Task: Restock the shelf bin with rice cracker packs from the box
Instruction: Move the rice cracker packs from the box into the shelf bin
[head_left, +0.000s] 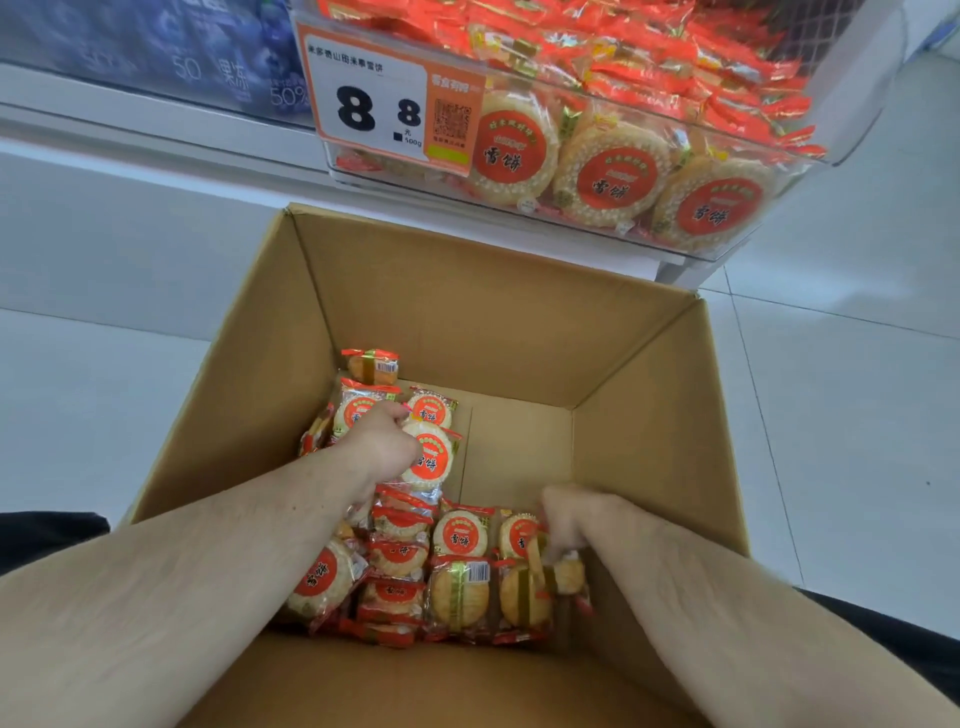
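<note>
Sitting on the pale floor (104, 249), the cardboard box (483, 312) holds rice cracker packs (457, 592) along its left and near side. Above, the clear shelf bin (810, 171) is heaped with more. Left hand (382, 441) grasps one pack (434, 457); right hand (569, 519) pinches another (566, 574).

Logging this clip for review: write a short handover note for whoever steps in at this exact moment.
Left hand: down in the cardboard box, grip closed on rice cracker packs near the far left side.
Right hand: also in the box, fingers curled on packs at the near right.
More packs lie loose on the box floor; part of the floor is bare.
Shelf bin, above and behind the box, already holds many packs.
Left: lift both handfuls into the bin, then clear the rest.
</note>
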